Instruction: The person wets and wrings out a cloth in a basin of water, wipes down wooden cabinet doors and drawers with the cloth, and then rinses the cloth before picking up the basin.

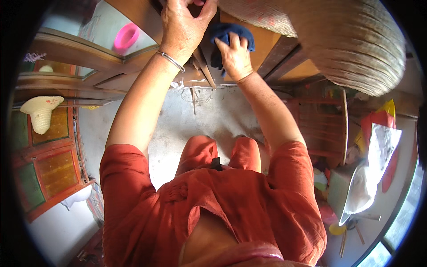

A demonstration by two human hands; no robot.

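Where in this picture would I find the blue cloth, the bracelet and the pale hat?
Blue cloth (226, 30): head view, on the cloth's upper part.
Bracelet (172, 61): head view, on the middle of its visible band.
Pale hat (41, 116): head view, on the crown.

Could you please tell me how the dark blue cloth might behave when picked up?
The dark blue cloth would probably be floppy, as it bunches softly under the right hand. It is likely light, looking like plain fabric, and seems unlikely to roll, given its crumpled shape.
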